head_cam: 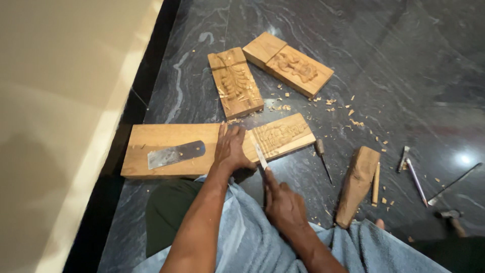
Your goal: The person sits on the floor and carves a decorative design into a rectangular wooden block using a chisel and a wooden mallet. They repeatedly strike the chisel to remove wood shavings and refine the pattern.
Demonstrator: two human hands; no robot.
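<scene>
A long wooden plank (166, 136) lies across the dark stone floor in front of me, carved with a relief pattern (280, 135) at its right end. My left hand (231, 149) presses flat on the plank's middle, just left of the carving. My right hand (283, 202) grips a chisel (260, 156) whose metal blade points up at the plank's near edge beside the carving. A flat metal blade (174, 154) rests on the plank's plain left part.
Two more carved wooden blocks (235, 82) (289, 63) lie farther back. A wooden mallet (356, 184), a wood-handled tool (322, 156), a thin stick (376, 183) and several metal tools (415, 177) lie at the right among wood chips. A pale wall (60, 126) runs along the left. Blue cloth (252, 237) covers my lap.
</scene>
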